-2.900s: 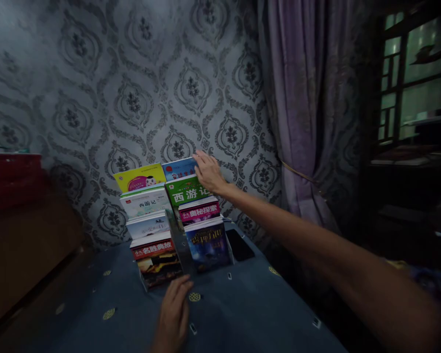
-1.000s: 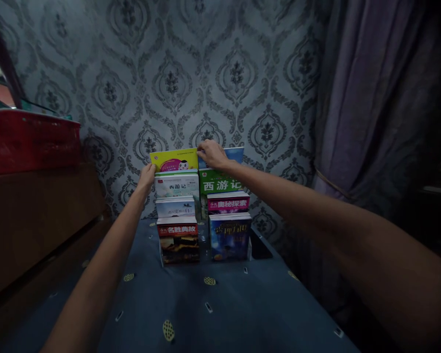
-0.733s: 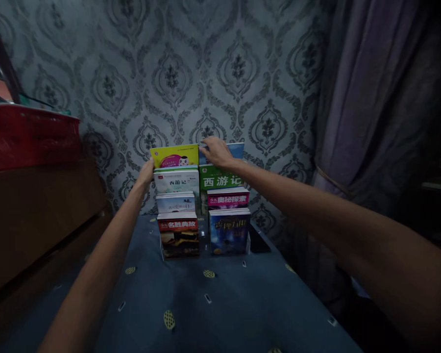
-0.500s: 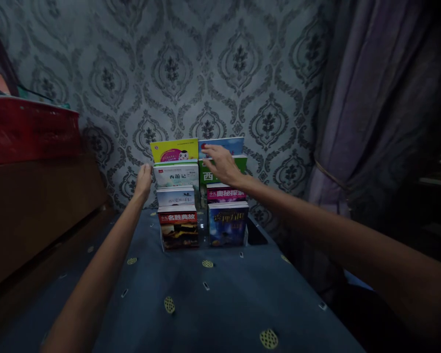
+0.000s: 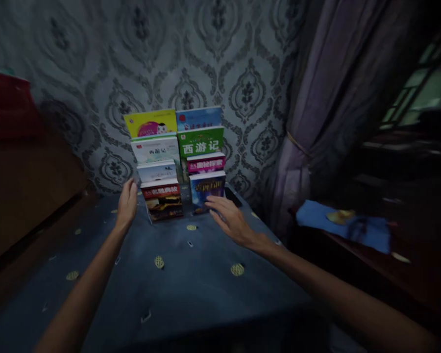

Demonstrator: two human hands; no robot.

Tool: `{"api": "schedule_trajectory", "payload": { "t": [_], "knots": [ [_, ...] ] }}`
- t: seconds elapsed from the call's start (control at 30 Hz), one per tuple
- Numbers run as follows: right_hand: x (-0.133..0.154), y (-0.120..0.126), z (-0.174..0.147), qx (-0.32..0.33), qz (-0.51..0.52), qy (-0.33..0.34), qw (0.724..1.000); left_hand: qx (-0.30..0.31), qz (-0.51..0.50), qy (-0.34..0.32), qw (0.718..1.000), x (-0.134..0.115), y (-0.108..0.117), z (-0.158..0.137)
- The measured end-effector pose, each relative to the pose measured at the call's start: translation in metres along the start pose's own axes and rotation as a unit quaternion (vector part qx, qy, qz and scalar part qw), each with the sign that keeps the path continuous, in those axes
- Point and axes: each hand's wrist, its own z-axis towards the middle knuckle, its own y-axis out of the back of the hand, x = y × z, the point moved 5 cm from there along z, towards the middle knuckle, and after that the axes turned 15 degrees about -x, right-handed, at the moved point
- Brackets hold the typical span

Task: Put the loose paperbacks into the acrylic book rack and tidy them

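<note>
Two columns of upright books stand in tiers on a blue patterned tablecloth. The left column has a yellow book at the back, a white book, a pale blue book and a dark book with a red title band in front. On the right are a blue book, a green book, a magenta book and a dark blue book. My left hand, fingers extended, is just left of the front books, holding nothing. My right hand, open, is before the dark blue book's lower right; contact is unclear.
Patterned wallpaper rises behind the books. A brown box with a red container on top stands at left. A tied purple curtain hangs at right, near a blue cloth. A dark flat object lies beside the books.
My right hand has moved from the top of the right column down to its front. My left hand has lowered slightly beside the left column. The view has turned right and down.
</note>
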Motion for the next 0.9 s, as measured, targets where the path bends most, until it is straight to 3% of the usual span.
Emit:
{"api": "schedule_trajectory", "payload": {
  "t": [0.17, 0.3, 0.5, 0.67, 0.9],
  "knots": [
    [-0.007, 0.002, -0.093, 0.024, 0.008, -0.072, 0.997, 0.079, 0.098, -0.048, 0.991, 0.014, 0.022, -0.103],
    [-0.030, -0.006, -0.122, 0.006, -0.008, -0.114, 0.993, 0.092, 0.122, -0.095, 0.984, 0.033, 0.015, -0.144],
    [-0.053, -0.018, -0.126, 0.059, -0.065, -0.203, 0.975, 0.147, 0.199, -0.115, 0.962, 0.059, 0.002, -0.163],
    [-0.050, -0.022, -0.123, 0.121, -0.089, -0.235, 0.960, 0.174, 0.264, -0.125, 0.940, 0.059, -0.003, -0.161],
    [-0.043, -0.018, -0.121, 0.132, -0.070, -0.247, 0.957, 0.195, 0.308, -0.132, 0.922, 0.043, -0.006, -0.167]
  ]
}}
